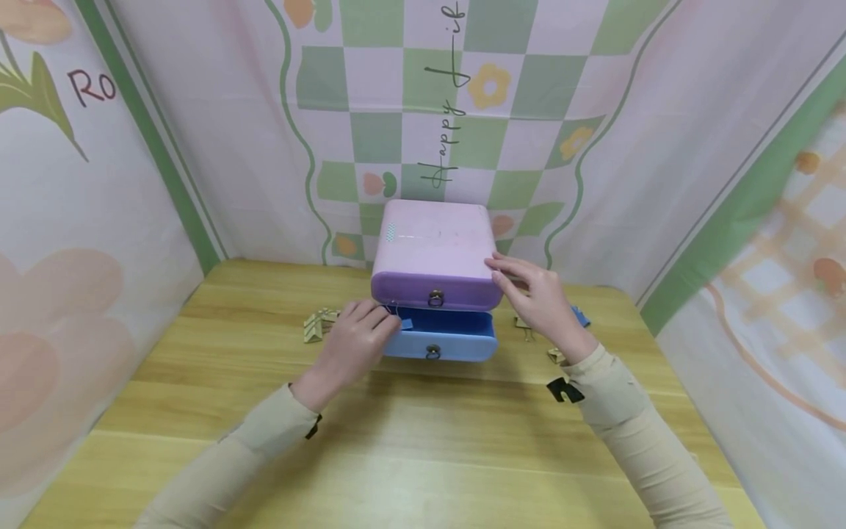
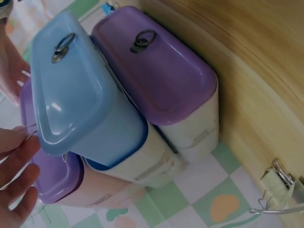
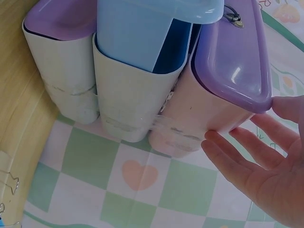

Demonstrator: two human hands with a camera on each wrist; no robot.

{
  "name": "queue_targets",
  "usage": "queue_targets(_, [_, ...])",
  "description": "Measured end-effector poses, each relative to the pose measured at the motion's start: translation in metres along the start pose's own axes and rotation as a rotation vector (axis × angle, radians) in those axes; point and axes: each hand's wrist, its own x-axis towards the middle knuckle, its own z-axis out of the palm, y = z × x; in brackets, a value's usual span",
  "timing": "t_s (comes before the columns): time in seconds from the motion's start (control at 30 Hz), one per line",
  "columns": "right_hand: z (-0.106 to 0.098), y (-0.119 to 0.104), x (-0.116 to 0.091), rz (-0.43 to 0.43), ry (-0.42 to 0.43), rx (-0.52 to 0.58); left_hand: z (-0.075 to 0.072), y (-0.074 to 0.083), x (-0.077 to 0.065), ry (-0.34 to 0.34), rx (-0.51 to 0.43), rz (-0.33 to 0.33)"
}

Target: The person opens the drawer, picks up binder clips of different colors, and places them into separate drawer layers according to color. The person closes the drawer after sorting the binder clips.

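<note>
A small drawer cabinet [image 1: 436, 239] with a pink top stands on the table, its blue middle drawer [image 1: 456, 347] pulled out. At the left end of that drawer is my left hand [image 1: 357, 338], thumb and fingertips pinching a binder clip by its wire handle [image 2: 30, 133]. A blue piece [image 1: 406, 324] shows beside those fingers, inside the drawer's rim. My right hand [image 1: 538, 297] rests against the right side of the cabinet, fingers fairly straight, its thumb by the corner of the purple top drawer [image 3: 232, 61]. The lower purple drawer [image 2: 156, 66] is closed.
Pale yellow binder clips [image 1: 319, 323] lie left of the cabinet. More clips [image 1: 555, 355] and a blue one [image 1: 581, 317] lie to its right. A checkered cloth [image 1: 436, 88] hangs close behind. The wooden table [image 1: 423, 455] extends in front.
</note>
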Motion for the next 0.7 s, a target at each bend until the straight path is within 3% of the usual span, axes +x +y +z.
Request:
queue_targets(0.13, [0.0,-0.0003,-0.0001,-0.002,0.0,-0.001,0.0006,0.0019,-0.0004,-0.027,-0.027,-0.013])
queue_targets(0.7, [0.0003,0.0029,-0.0009,-0.011,0.006,-0.007,0.0054,0.0049,-0.0019,-0.032,-0.052,-0.044])
